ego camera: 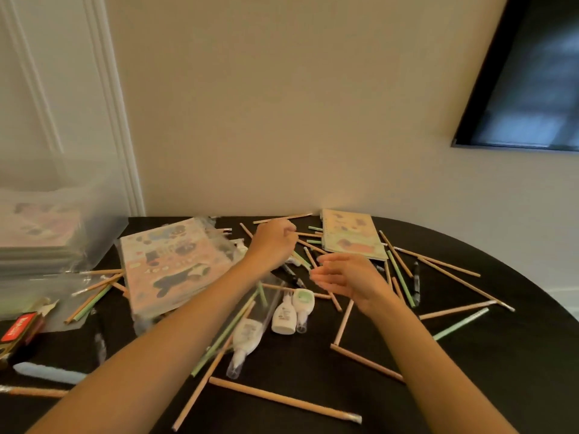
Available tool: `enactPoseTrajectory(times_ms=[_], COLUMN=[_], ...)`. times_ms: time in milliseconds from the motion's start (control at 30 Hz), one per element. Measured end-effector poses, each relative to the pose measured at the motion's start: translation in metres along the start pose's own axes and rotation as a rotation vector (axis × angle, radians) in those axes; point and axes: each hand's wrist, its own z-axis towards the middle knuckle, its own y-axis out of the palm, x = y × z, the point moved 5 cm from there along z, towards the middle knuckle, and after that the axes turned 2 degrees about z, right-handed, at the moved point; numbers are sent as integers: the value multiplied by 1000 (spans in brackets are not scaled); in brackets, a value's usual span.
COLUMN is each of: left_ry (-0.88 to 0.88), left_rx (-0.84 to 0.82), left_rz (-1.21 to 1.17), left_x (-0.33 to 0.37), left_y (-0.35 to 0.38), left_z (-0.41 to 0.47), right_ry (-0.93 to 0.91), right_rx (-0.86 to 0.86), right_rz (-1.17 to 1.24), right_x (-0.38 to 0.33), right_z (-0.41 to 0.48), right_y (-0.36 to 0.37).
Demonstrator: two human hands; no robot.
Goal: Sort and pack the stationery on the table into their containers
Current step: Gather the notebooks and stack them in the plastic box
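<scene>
Nearest: tan pencil [283, 400] lying near the front edge of black table [501, 355]. Pencils scattered all over, little bare top except far right curve. Left hand [273, 242] closed, pinching a pencil [305, 234] near the back wall edge. Right hand [347, 278] spread, empty, above the clutter. Correction tapes [293, 311] mid-table. Sticker sheets [175, 264] left, beside clear container [47, 220] at the left edge.

A home room: panelled door [56, 89], wall-mounted television [532, 73], round dark table [470, 355]
</scene>
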Motion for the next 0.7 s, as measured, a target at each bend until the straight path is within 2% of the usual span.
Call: enactPoseTrajectory(times_ms=[133,233,367,500,567,700], left_ry=[-143,-346,-545,-599,-615,-600], left_rx=[-209,-278,-273,-283,-258,-166], left_rz=[-136,-257,-346,-428,-498,-551], left_x=[19,17,8,4,2,5], left_y=[58,89,116,140,146,156], left_z=[34,58,87,104,108,118], right_ry=[-94,-154,-145,-97,-79,-124], right_rx=[348,487,487,416,387,435], right_rz=[-167,-440,-710,-922,-967,-933], right_x=[5,5,8,14,17,17], right_z=[39,67,107,136,140,143], right_y=[-75,-113,-130,-132,-131,-135])
